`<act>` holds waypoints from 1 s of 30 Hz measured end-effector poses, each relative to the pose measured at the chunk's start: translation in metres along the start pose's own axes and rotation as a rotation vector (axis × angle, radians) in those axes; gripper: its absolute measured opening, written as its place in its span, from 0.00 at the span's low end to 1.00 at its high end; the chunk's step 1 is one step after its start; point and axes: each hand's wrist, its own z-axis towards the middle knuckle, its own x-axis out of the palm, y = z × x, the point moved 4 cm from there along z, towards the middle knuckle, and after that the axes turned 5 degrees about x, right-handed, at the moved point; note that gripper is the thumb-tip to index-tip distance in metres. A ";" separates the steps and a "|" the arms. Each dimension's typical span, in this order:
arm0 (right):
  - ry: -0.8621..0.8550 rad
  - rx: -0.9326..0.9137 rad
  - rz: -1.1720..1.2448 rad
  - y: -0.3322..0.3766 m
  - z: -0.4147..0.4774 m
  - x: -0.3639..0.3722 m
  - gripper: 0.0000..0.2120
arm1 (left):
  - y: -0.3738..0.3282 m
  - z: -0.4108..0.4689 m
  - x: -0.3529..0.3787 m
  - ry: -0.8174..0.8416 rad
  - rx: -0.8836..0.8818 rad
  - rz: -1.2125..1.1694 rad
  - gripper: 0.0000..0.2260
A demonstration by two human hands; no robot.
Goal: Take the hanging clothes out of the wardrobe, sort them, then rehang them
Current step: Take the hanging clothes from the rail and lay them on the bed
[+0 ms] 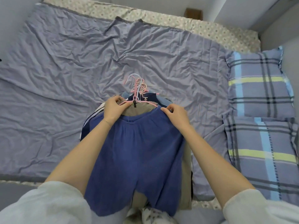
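- Right now the left hand (114, 109) is pinching the arm of the pink hanger (137, 101), and the right hand (175, 115) is pinching the waistband corner of the blue shorts (135, 156); both hands are closed narrow on what they are holding.
- Those shorts are lying on top of the pile of clothes (97, 117), which is resting on the bed (64, 70) at its near edge, with the legs trailing off toward the person.
- As a judgement, the waistband is risking a snag on the hanger's end beside the right hand, which would be dragging the hanger along or stretching the fabric.
- Just beyond the shorts, the bunched hanger hooks (137, 83) are crossing each other, so lifting one hanger is likely to be tugging its neighbours and shifting the tan garment (137, 110) underneath.
- Because the pile is overhanging the bed's near edge, a hard pull could be sliding it off.
- Right of the shorts, two plaid pillows (258, 88) are taking up that side of the bed; left of the shorts, wrinkled sheet is lying bare for sorting.
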 end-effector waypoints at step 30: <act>0.233 -0.513 0.064 0.181 -0.082 0.079 0.19 | 0.004 -0.138 -0.110 -0.371 -0.009 -0.019 0.16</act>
